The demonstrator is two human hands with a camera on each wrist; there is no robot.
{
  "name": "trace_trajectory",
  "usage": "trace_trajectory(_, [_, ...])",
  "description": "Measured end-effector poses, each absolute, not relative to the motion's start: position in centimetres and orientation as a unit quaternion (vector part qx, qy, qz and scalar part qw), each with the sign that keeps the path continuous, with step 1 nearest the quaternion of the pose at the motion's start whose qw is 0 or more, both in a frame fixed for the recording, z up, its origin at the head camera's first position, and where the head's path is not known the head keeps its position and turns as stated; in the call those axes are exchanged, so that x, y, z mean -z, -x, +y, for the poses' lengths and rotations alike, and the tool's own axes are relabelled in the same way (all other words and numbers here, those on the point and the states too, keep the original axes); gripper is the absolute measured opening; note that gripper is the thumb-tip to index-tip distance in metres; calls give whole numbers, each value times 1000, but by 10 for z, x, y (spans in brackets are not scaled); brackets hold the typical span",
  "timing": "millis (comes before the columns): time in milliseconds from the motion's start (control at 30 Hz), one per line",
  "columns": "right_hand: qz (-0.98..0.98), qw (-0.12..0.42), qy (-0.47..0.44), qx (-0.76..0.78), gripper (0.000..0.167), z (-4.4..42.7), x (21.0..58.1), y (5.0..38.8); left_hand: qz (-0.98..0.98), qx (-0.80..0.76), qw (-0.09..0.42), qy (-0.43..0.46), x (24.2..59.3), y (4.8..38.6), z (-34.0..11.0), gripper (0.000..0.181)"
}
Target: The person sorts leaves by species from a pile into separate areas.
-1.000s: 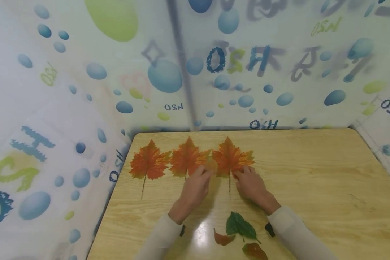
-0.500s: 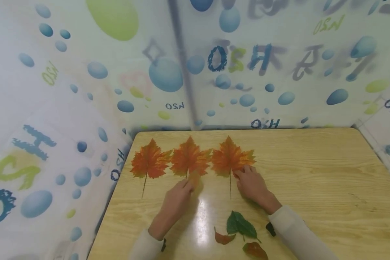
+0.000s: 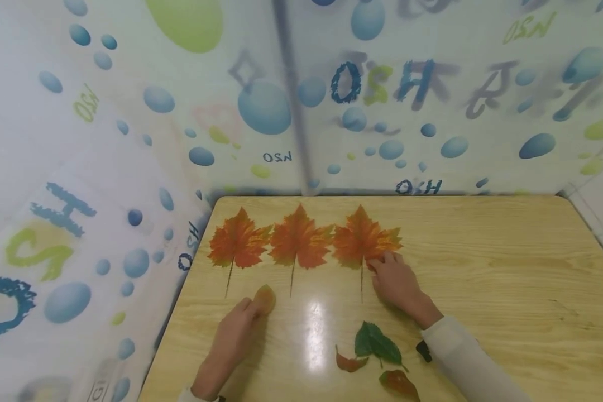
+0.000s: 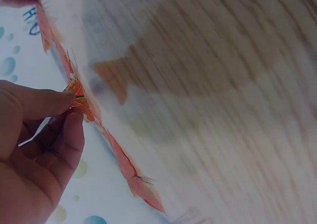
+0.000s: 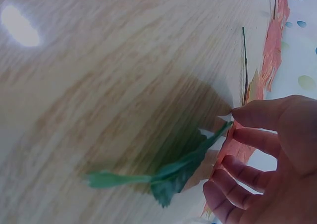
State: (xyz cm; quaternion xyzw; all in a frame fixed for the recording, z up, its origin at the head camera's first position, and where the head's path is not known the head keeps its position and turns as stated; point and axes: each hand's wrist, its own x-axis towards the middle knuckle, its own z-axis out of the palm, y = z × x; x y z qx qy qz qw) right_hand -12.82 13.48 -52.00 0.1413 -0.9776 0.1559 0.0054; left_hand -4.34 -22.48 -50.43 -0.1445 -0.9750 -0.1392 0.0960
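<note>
Holds a yellowish leaf in the left hand over the table, to the left of the middle maple leaf and nearer the person, clamped at the edge between thumb and fingertips. On the other side of the middle maple leaf, seems to touch the lower lobes of the right maple leaf with the right hand — and, judging from the right wrist view, pinches the end of a green leaf between thumb and forefinger, with the remaining fingers bent and slightly apart. Cannot tell the firmness of that pinch, hidden from above by the hand. Note the left maple leaf touching or nearly touching the middle maple leaf, and, nearer the person and to the right of it, a green pair and two reddish leaves lying loose. Looks to be at the step of positioning small leaves, with three large ones already set out in a row, stem ends toward the person. Seems to call next for lowering the yellowish leaf flat, well off the stem of the middle maple leaf, before parting the left thumb and fingertips — and for a steady right hand, so as not to drag the right maple leaf out of line.
</note>
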Motion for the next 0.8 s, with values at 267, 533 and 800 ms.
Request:
trace_trajectory(267, [-976, 18, -145, -161, 32, 132, 518, 126, -982, 134, 66, 111, 508, 43, -231, 18])
trace_trajectory(533, [-975, 23, -150, -162, 31, 131, 517, 125, -982, 118, 66, 131, 501, 41, -234, 18])
trace_trajectory(800, [-977, 9, -138, -161, 33, 134, 517, 128, -973, 92, 94, 190, 474, 43, -222, 29])
